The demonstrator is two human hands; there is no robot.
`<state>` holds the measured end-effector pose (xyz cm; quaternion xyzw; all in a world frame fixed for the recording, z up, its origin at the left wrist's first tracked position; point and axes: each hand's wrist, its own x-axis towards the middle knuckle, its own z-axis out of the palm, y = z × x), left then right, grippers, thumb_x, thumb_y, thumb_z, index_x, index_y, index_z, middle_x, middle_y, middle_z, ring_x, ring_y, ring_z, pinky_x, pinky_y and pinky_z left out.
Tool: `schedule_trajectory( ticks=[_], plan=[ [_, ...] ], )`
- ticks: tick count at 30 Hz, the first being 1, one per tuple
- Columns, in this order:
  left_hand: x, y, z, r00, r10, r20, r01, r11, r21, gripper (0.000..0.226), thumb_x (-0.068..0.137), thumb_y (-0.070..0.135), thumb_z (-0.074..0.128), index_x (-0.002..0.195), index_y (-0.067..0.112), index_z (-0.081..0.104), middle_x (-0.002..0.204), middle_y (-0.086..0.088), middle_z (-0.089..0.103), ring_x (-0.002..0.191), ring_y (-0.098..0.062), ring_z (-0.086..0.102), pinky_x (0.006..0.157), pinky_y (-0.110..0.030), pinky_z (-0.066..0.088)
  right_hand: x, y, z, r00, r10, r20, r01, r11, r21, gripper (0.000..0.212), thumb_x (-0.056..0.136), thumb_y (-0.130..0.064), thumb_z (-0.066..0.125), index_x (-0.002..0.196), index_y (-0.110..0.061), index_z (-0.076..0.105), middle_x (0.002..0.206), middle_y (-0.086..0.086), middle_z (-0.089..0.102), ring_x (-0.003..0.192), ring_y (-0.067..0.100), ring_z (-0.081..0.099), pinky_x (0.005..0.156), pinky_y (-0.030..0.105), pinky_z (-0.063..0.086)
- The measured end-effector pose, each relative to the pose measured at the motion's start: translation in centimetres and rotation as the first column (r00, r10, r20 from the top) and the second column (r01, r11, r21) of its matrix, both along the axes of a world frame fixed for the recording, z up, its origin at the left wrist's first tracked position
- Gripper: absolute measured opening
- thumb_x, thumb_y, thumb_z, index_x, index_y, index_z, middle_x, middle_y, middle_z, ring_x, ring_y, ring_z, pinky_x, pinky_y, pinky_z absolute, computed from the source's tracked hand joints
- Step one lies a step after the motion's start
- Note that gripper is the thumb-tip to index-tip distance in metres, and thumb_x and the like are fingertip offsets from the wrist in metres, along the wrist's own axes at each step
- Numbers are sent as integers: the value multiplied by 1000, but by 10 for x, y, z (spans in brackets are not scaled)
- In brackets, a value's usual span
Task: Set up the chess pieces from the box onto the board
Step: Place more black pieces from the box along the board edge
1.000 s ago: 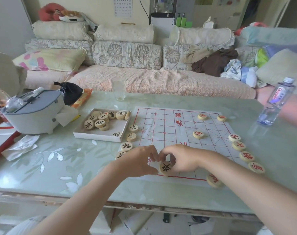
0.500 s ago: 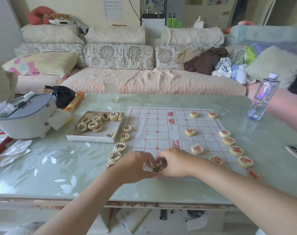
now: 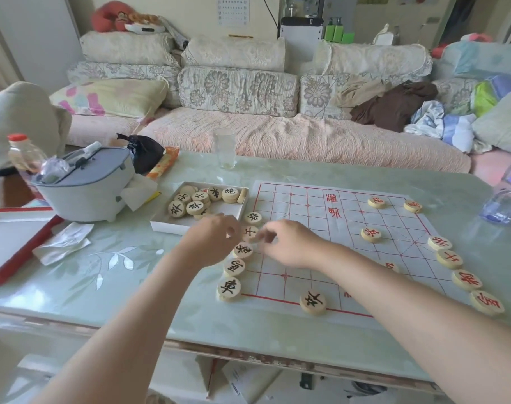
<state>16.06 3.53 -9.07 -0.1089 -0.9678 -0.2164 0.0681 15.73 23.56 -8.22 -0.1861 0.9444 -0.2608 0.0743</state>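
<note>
A person's left hand [image 3: 210, 240] and right hand [image 3: 289, 243] hover close together over the left edge of a thin white board sheet ruled with a red grid [image 3: 394, 223]. The sheet lies flat on a pale green glass worktop [image 3: 117, 287]. Both sets of fingers are loosely curled, their tips facing one another above a round pale wooden disc with a black character [image 3: 250, 231]. Motion blur hides the fingertips, so it cannot be told whether either grip pinches that disc or holds nothing.

The disc sits second from the far end in a column of five black-lettered discs [image 3: 234, 266] along the board's left border. This appears to be one side's back row, being lined up on the grid's crossings. A sixth black-lettered disc [image 3: 313, 301] lies apart on the near edge, probably not yet on its proper crossing. Red-lettered discs [image 3: 449, 258] run down the opposite border, with others further in.

A shallow white cardboard box [image 3: 167, 227] sits just beside the board's far left corner, within easy reach of both hands. It holds a cluster of unplaced black-lettered discs [image 3: 190, 204]. The set-up looks roughly half done.
</note>
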Motion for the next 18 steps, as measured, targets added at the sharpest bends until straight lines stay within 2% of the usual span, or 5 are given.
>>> schedule_trajectory(
  ticks=[5, 9, 13, 16, 18],
  plan=[
    [-31, -54, -8, 979, 198, -50, -198, 980, 12, 25, 88, 28, 60, 113, 23, 63, 113, 0, 60, 109, -24, 53, 88, -38, 48, -48, -54, 5, 998, -4, -59, 7, 999, 46, 29, 89, -33, 63, 117, -27, 64, 108, -9, 63, 105, 16, 59, 90, 30, 48],
    [-46, -88, -14, 941, 332, -65, -335, 941, -41, 42, 88, 28, 56, 131, 27, 54, 127, -4, 50, 123, -26, 41, 93, -39, 43, -83, -88, 1, 992, -4, -123, 24, 986, 165, 35, 87, -27, 61, 123, -29, 63, 117, -9, 65, 111, 17, 59, 90, 30, 47],
    [-58, -102, -21, 945, 326, -32, -327, 945, -28, 44, 87, 32, 55, 131, 27, 53, 128, -4, 49, 124, -27, 40, 96, -38, 40, -108, -119, -10, 991, -13, -136, 45, 971, 235, 48, 83, -45, 66, 128, -33, 57, 127, -6, 62, 123, 24, 52, 97, 37, 46],
    [-64, -107, -26, 950, 311, -21, -311, 950, -2, 43, 86, 34, 57, 129, 29, 54, 125, -4, 51, 121, -27, 43, 97, -39, 41, -116, -139, -14, 986, -25, -166, 55, 983, 177, 63, 78, -65, 67, 130, -32, 53, 129, -4, 62, 121, 23, 54, 98, 36, 43],
    [-68, -108, -29, 951, 309, 2, -309, 951, 29, 42, 86, 34, 58, 127, 27, 55, 123, -3, 52, 119, -27, 45, 96, -39, 42, -120, -152, -20, 984, -45, -172, 74, 984, 164, 64, 76, -68, 65, 127, -31, 53, 126, -3, 64, 117, 24, 58, 94, 35, 46]
  ],
)
